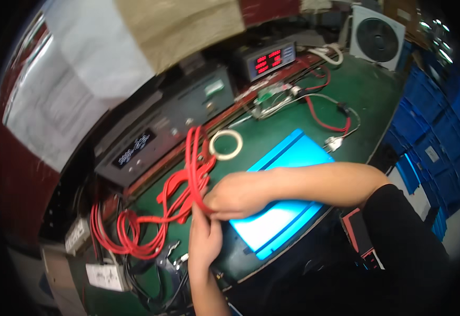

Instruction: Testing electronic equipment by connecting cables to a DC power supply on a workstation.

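A thick red cable (192, 163) rises in a narrow loop from between my hands, which meet over the bench. My right hand (240, 195) reaches across from the right, its fingers closed round the cable. Just below and touching it, my left hand (204, 239) grips the lower part of the cable; its fingertips are partly hidden. More of the red cable lies in loose coils (127, 234) to the left. Under my right forearm lies a flat, bright blue-and-white folder-like case (272, 224).
A roll of tape (226, 145) lies beyond my hands. Grey instruments (159, 124) and a red-digit meter (272, 60) line the back. Wires and a plug (334, 143) lie at right. A power strip (106, 277) sits at left; blue crates (430, 126) stand at the right.
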Available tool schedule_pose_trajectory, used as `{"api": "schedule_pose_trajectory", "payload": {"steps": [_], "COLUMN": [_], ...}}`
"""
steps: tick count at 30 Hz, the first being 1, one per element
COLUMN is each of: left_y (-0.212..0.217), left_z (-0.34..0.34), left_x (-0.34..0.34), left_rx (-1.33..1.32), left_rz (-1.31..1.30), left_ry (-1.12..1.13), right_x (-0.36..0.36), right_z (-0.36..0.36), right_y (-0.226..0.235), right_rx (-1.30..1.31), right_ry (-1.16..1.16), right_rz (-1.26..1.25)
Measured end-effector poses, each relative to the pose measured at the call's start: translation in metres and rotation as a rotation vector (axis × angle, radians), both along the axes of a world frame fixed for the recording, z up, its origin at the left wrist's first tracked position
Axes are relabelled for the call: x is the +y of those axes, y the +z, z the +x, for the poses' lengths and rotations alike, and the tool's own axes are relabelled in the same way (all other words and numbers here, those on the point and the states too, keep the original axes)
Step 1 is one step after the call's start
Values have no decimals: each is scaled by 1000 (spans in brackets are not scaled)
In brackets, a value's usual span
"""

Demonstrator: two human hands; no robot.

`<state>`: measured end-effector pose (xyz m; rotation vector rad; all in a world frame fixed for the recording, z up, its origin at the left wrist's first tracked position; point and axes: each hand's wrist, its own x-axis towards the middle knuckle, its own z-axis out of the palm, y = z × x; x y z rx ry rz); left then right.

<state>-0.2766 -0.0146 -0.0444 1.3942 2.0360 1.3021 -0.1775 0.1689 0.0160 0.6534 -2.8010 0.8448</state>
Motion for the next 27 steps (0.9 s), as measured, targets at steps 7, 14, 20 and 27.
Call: {"api": "schedule_pose_trajectory", "payload": {"steps": [7, 14, 20, 27], "left_y": [21, 29, 16, -3], "left_z": [11, 3, 5, -6], "left_x": [1, -3, -4, -5], "left_rx": [8, 200, 112, -115], "left_rz": [50, -41, -64, 100], "left_ry": [-1, 4, 76, -54], "right_x": [3, 3, 4, 4], "right_z": [-3, -2, 0, 4], "right_y": [-8, -8, -8, 0], "right_rx": [32, 60, 12, -70], "right_ry": [20, 5, -11, -5], "right_rz": [-57, -50, 34, -26]}}
